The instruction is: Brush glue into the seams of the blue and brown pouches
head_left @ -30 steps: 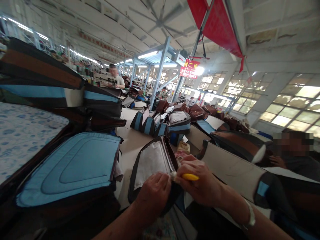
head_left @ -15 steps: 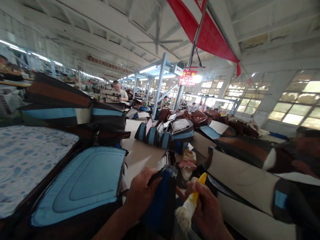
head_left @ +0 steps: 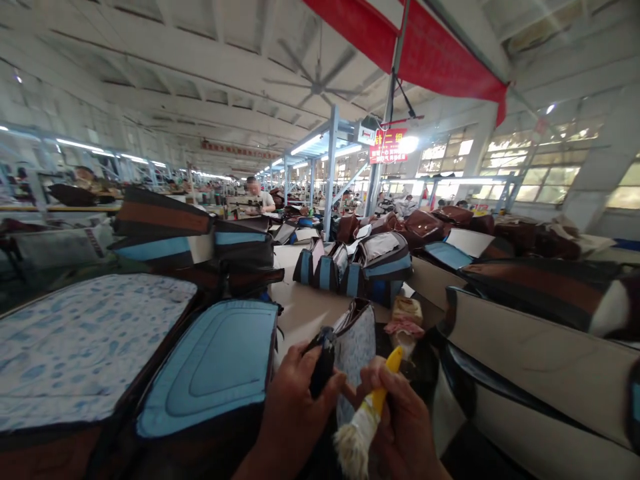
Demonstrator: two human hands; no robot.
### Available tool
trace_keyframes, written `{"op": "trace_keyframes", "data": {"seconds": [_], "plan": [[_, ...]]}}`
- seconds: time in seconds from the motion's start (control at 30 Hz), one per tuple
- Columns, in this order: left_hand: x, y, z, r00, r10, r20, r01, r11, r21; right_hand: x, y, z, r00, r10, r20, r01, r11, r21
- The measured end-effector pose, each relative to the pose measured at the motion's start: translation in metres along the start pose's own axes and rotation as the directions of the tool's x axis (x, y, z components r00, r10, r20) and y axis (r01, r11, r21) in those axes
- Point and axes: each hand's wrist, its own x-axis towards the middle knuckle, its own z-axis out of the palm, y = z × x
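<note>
My left hand (head_left: pixel 297 403) is closed on the dark edge of a fabric bag piece (head_left: pixel 356 337), whose pale blue-patterned lining faces up. In my right hand (head_left: pixel 403 410) is a paintbrush (head_left: pixel 367 417) with a yellow handle and pale bristles; the bristles point down toward me and are apart from the piece. The right fingertips come close to the lining, and I cannot tell whether they touch it. A jar-like container (head_left: pixel 407 313) with a pink cloth around it stands just beyond my right hand.
To the left lie a light-blue stitched panel (head_left: pixel 215 363) and a patterned lining panel (head_left: pixel 100 340). Several small blue-and-dark bag pieces (head_left: pixel 327 270) stand ahead. Beige panels (head_left: pixel 545 353) are stacked on the right. A person (head_left: pixel 260 197) sits farther back.
The bag piece has turned from its blue-and-dark outside to its patterned lining. The brush has shifted slightly left and down in view. My head view has swung left.
</note>
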Motion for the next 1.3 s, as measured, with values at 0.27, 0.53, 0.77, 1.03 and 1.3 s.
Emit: {"op": "trace_keyframes", "data": {"seconds": [0.27,0.53,0.77,1.03,1.3], "plan": [[0.01,0.002,0.007,0.996,-0.052,0.067,0.058,0.994,-0.097,0.009,-0.004,-0.004,0.981,0.161,-0.111,-0.148,0.982,0.113],[0.002,0.009,0.01,0.996,0.066,0.065,-0.055,0.985,-0.161,0.057,-0.038,0.007,0.956,-0.247,-0.157,0.138,0.853,-0.503],[-0.002,0.002,0.012,0.995,0.058,0.082,-0.039,0.974,-0.222,0.059,-0.055,0.018,0.868,-0.494,0.05,0.318,0.475,-0.821],[0.003,0.005,0.008,0.992,0.01,0.127,0.023,0.966,-0.257,0.046,-0.05,0.008,0.632,-0.489,0.602,0.72,0.081,-0.69],[-0.006,-0.005,0.012,0.99,0.111,0.086,-0.091,0.973,-0.211,0.02,-0.025,0.007,0.56,-0.373,0.74,0.747,-0.159,-0.646]]}}
